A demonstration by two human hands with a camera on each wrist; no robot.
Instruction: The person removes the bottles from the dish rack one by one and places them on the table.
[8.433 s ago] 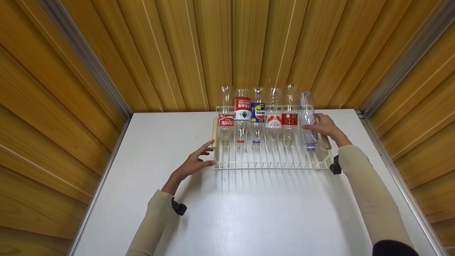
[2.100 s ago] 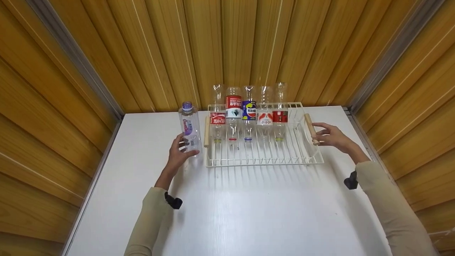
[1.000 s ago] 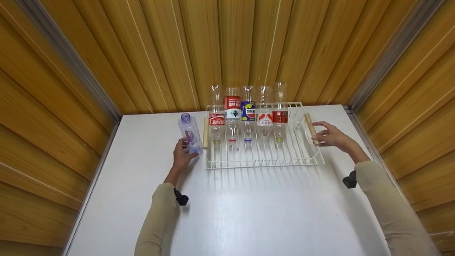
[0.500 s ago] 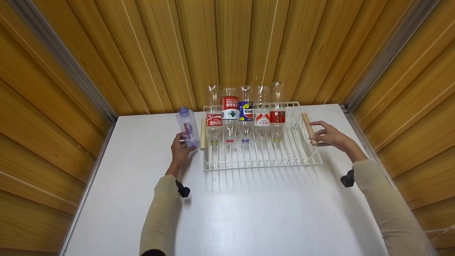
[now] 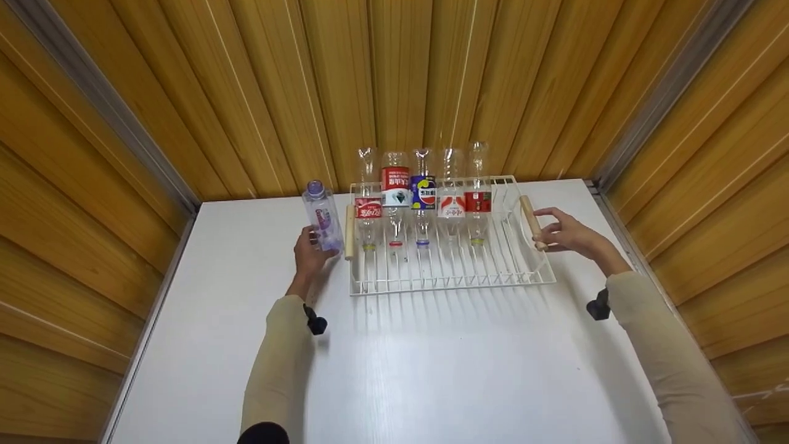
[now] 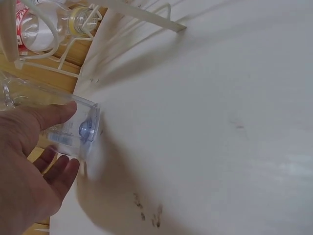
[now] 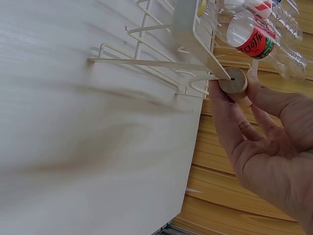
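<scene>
My left hand [image 5: 310,253] grips a clear, purple-tinted plastic bottle [image 5: 325,222] near its base, just left of the rack. The bottle stands neck up with a slight tilt; its mouth has a purple rim. In the left wrist view the thumb lies across one side of the bottle [image 6: 66,134], the fingers on the other. My right hand [image 5: 570,234] pinches the wooden handle [image 5: 532,222] at the right end of a white wire dish rack [image 5: 453,285]; the right wrist view shows thumb and fingers round the round handle end [image 7: 234,82].
Several clear bottles lean neck down in a row in the rack, among them a Pepsi bottle [image 5: 423,194] and a red-labelled bottle [image 5: 478,202] at the row's right. A second wooden handle [image 5: 350,233] is at the rack's left end. Behind the white table [image 5: 394,370] rises a wood-panel wall [image 5: 394,92].
At first the right hand held the bottle in the rack's right end and the left hand touched the left handle. Now the left hand has the bottle; the right hand holds the right handle.
</scene>
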